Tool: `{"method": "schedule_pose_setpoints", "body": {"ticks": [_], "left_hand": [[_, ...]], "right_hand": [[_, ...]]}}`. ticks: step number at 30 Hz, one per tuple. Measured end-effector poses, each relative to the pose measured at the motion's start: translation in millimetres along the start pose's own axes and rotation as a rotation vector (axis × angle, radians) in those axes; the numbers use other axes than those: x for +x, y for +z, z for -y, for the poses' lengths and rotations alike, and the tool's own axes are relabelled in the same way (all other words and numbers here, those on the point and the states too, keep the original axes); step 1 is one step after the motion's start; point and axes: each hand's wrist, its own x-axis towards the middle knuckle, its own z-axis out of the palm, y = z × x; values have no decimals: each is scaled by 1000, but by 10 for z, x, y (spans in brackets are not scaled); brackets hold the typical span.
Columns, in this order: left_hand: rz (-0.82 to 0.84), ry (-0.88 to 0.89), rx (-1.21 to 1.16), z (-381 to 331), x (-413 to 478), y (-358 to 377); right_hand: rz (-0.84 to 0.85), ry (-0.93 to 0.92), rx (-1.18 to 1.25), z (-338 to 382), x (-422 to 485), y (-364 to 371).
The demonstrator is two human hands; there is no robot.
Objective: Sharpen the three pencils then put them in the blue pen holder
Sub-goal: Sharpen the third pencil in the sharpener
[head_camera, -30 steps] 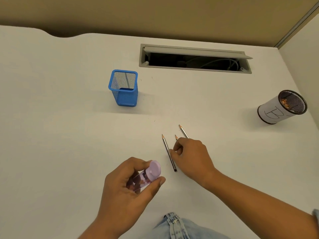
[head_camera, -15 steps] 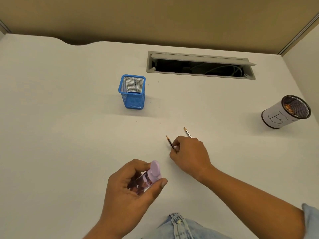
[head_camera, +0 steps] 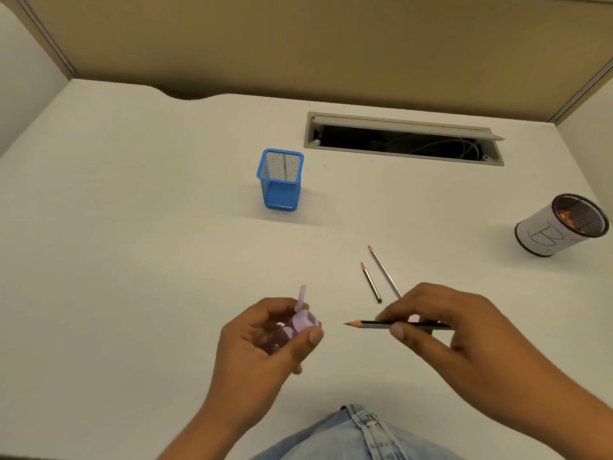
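Observation:
My left hand [head_camera: 262, 340] grips a small lilac pencil sharpener [head_camera: 300, 322] whose lid stands flipped up. My right hand [head_camera: 447, 330] pinches a dark pencil [head_camera: 368, 324] held level above the desk, tip pointing left toward the sharpener, a short gap between them. Two more pencils lie on the white desk just beyond my right hand: a short one [head_camera: 371, 281] and a longer one [head_camera: 384, 271], tips pointing away from me. The blue mesh pen holder [head_camera: 280, 179] stands upright farther back, left of centre, and looks empty.
A round mesh cup wrapped in white paper marked "B" [head_camera: 560, 225] stands at the right edge, holding shavings. An open grey cable hatch [head_camera: 403, 138] is set into the desk at the back. Partition walls enclose the desk [head_camera: 132, 260]. My jeans show at the bottom.
My right hand lifted one pencil off the desk and turned it level, tip toward the sharpener. The sharpener's lid has been flipped up in my left hand. The camera view shifted.

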Motion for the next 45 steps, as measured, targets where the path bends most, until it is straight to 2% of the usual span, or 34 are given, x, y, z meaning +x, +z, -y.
{"method": "schedule_pose_setpoints", "body": {"ticks": [10, 23, 30, 34, 37, 40, 42, 44, 45], "left_hand": [[95, 180, 114, -60, -131, 8], [136, 243, 182, -70, -138, -18], [188, 174, 172, -158, -147, 0], [244, 11, 53, -237, -175, -6], [293, -36, 0, -266, -209, 18], [235, 68, 61, -206, -250, 48], [195, 237, 155, -154, -256, 63], [199, 488, 311, -94, -232, 62], [227, 597, 391, -63, -220, 60]], "right_hand": [[-205, -111, -248, 151, -219, 17], [-200, -213, -389, 213, -208, 49], [-110, -323, -341, 175, -163, 53], [-148, -529, -467, 120, -118, 30], [-202, -652, -563, 89, -65, 5], [-172, -673, -626, 121, -58, -22], [-85, -595, -610, 143, -99, -30], [75, -342, -465, 145, -123, 17], [204, -167, -283, 133, -122, 31]]}}
